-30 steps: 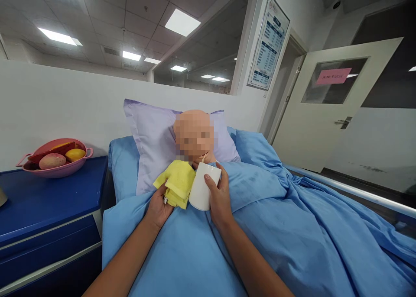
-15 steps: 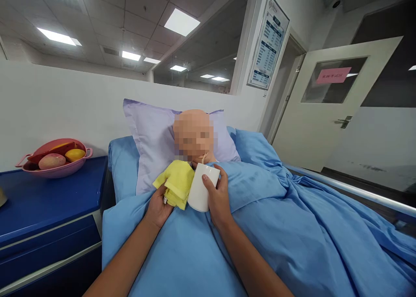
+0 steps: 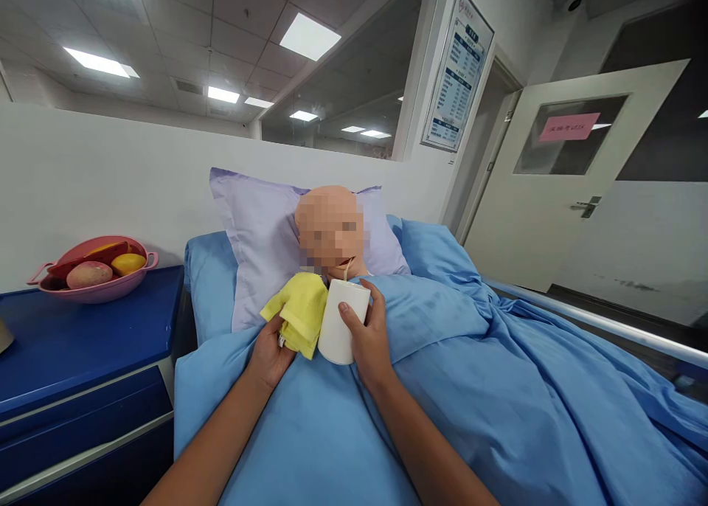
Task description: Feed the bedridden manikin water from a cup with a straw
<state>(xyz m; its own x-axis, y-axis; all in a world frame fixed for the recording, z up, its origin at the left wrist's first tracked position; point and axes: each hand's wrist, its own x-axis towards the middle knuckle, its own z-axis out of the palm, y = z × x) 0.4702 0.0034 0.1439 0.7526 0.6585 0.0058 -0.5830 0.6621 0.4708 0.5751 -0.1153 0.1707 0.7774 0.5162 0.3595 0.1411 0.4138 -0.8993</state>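
My left hand (image 3: 272, 352) is closed on a bunched yellow towel (image 3: 302, 310), held just below the chin of a bald manikin head (image 3: 332, 203). Beside the towel, my right hand (image 3: 370, 336) grips a white cup (image 3: 337, 325), its thumb across the near side. A thin pale straw (image 3: 348, 268) rises from the cup to the manikin's mouth. The head rests on a lilac pillow (image 3: 248, 226), and a blue quilt (image 3: 310, 432) covers the bed below it. What is inside the cup cannot be seen.
To the left stands a blue bedside cabinet (image 3: 110, 344) bearing a pink basin (image 3: 99, 293) of fruit. A metal bed rail (image 3: 602, 325) runs along the right. Behind it is an open door (image 3: 531, 226) with a pink sign.
The white cup and my right hand have shifted slightly left and down, and the cup stands a little more upright. My left hand and the towel look almost unmoved.
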